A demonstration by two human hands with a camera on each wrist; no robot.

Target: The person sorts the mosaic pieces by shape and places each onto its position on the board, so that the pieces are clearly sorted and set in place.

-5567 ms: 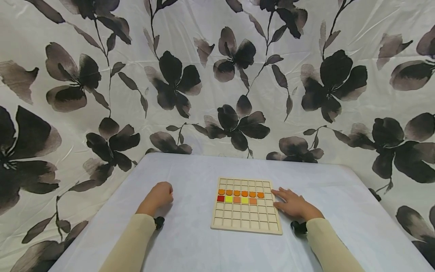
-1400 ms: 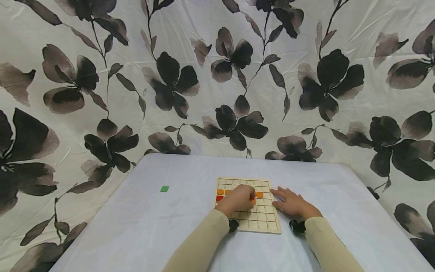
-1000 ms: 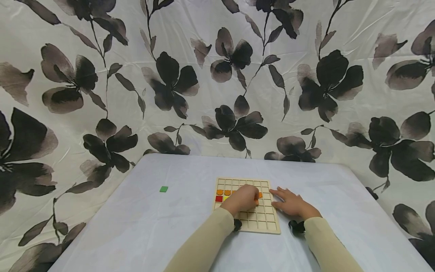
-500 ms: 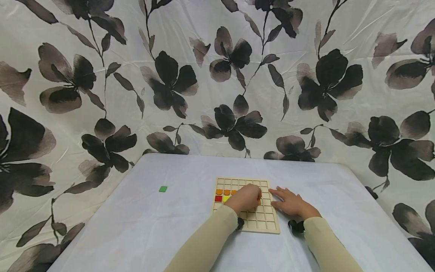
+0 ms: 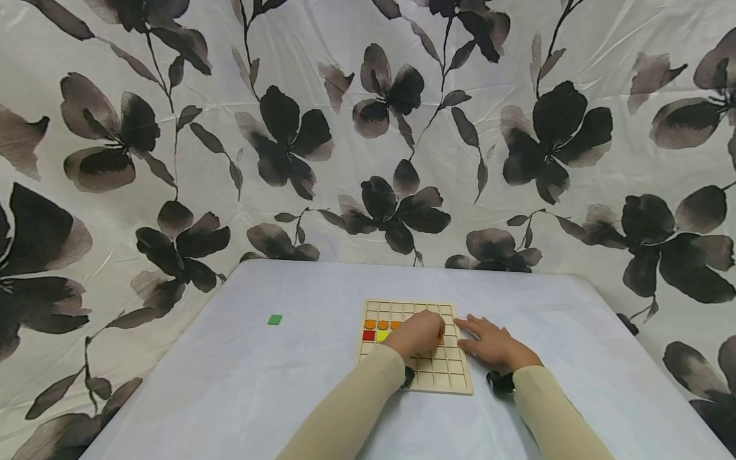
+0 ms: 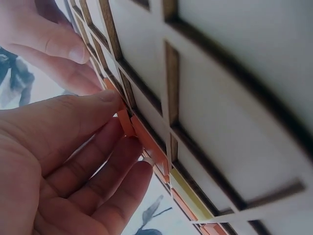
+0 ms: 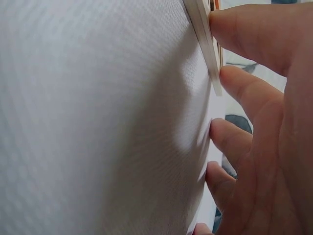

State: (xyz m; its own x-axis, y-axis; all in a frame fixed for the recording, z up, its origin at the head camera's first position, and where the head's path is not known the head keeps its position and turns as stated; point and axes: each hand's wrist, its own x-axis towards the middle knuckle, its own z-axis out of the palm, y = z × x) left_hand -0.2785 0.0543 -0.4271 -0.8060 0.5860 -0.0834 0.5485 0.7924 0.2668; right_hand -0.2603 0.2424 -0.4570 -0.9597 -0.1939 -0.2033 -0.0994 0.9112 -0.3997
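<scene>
A wooden grid board (image 5: 454, 381) lies on the white table. My left hand (image 5: 416, 333) reaches over it and pinches an orange square tile (image 6: 125, 123) between thumb and fingers, at the second filled row. Another orange tile (image 6: 146, 142) and a yellow one (image 6: 190, 193) sit in neighbouring cells in the left wrist view. Orange discs (image 5: 370, 324) stand in the row behind; below their left end are a red tile (image 5: 368, 335) and a yellow tile. My left hand hides the rest of both rows. My right hand (image 5: 491, 342) touches the board's right edge with extended fingers.
A green square tile (image 5: 275, 319) lies alone on the white tablecloth (image 5: 230, 383), left of the board. Behind the table hangs a flower-patterned cloth (image 5: 322, 38). Each wrist carries a small black device (image 5: 499, 382).
My left hand, formerly a fist left of the board, has moved onto the board and then crept rightward. The green tile now shows where the fist was. My right hand has stayed put.
</scene>
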